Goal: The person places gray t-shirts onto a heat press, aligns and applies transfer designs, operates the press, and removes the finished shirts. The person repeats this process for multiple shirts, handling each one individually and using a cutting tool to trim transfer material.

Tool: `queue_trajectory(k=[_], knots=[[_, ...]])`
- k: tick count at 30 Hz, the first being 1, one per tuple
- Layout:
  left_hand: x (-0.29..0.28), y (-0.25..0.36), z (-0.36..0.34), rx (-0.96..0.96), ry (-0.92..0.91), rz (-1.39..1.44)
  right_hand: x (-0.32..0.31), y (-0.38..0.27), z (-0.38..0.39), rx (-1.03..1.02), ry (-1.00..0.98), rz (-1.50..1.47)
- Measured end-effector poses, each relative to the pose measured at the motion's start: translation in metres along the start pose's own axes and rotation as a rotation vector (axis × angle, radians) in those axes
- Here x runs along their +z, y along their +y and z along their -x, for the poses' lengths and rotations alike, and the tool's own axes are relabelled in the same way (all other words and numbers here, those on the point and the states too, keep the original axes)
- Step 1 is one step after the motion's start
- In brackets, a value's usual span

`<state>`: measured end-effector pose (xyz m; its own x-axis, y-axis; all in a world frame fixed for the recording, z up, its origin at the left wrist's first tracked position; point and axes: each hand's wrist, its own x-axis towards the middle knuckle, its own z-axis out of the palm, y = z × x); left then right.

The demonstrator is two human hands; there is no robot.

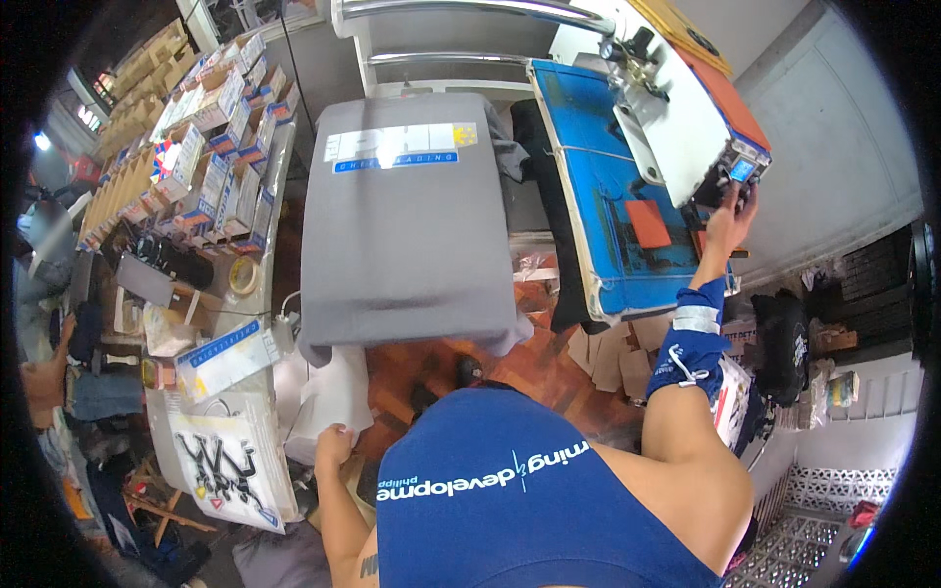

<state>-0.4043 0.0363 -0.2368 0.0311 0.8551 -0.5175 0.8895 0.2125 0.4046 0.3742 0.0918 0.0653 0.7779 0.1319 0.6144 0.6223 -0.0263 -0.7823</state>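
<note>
My right hand [727,223] reaches up to a control box with a small lit screen [742,171] on a white-and-orange machine head [686,108]. Its fingers are stretched out and touch the box just below the screen. My left hand [335,447] is low on the left, its fingers closed at the lower edge of a white sheet [333,392]. Ahead of me a grey shirt [407,245] lies spread over a flat board. White, blue and yellow printing [397,147] sits near its far end.
Right of the shirt is a blue-topped flat bed [588,167] with an orange square [648,223] on it. At left stand many cardboard boxes [211,176], a tape roll [243,275], a printed sheet [231,359] and a stack with a black design [221,465]. Brown papers [608,358] lie below the bed.
</note>
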Motion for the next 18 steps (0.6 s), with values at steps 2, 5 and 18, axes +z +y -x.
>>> queue_trajectory(k=[2,5,18], knots=[[-0.003,-0.012,-0.046,-0.036,0.103,0.260,-0.001,0.010,-0.008,-0.006,-0.004,0.052],[-0.035,-0.012,-0.097,-0.144,0.198,0.655,-0.005,0.032,-0.016,0.021,-0.009,-0.021],[-0.154,0.172,-0.355,0.027,-0.489,1.347,-0.024,0.042,-0.042,-0.226,-0.187,0.655]])
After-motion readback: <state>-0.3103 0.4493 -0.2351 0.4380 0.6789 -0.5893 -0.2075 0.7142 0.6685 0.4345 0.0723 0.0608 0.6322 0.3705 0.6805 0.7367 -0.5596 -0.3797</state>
